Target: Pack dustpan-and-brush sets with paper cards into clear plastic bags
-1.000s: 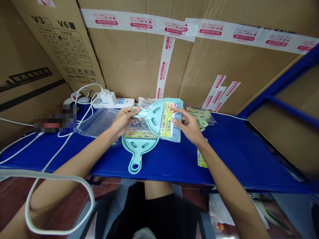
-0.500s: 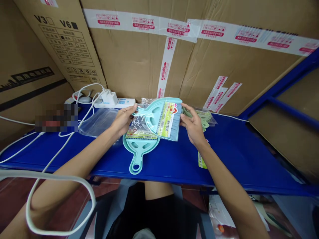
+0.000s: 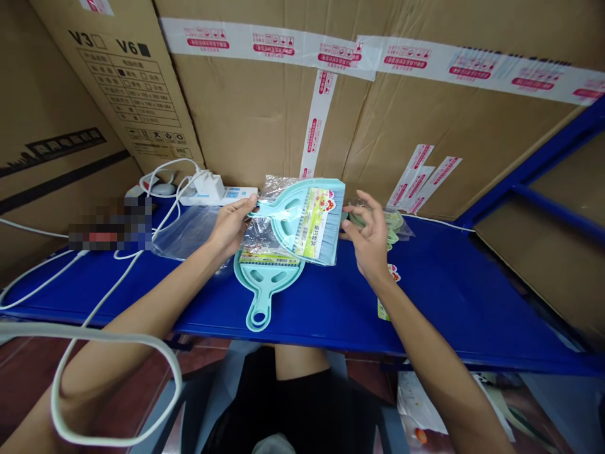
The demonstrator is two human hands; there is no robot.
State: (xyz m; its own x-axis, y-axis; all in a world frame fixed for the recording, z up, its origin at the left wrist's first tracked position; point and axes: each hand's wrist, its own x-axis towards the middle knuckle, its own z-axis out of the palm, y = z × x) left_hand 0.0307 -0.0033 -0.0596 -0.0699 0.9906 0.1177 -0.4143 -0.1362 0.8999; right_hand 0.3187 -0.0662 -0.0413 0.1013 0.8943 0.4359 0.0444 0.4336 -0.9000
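Observation:
My left hand (image 3: pixel 232 222) grips the handle of a light-blue dustpan and brush set (image 3: pixel 288 221), raised above the table with its bristles to the right. A yellow-green label (image 3: pixel 314 221) lies across the brush, and crinkled clear plastic hangs around the handle. At the bristle end, my right hand (image 3: pixel 368 236) has its fingers apart; whether a fingertip touches the edge I cannot tell. Below, a second light-blue dustpan and brush set (image 3: pixel 267 277) lies on the table, handle toward me, partly covered by the first.
On the blue table (image 3: pixel 449 296) lie a flat clear plastic bag (image 3: pixel 182 233), a green bagged set (image 3: pixel 394 224) behind my right hand and a label card (image 3: pixel 382 310) by my right forearm. A power strip (image 3: pixel 241 194) and white cables stand back left. Cardboard boxes (image 3: pixel 265 113) wall the rear.
My right hand's fingers have loosened and spread away from the bristle edge. The held dustpan and brush set has risen slightly, still in my left hand.

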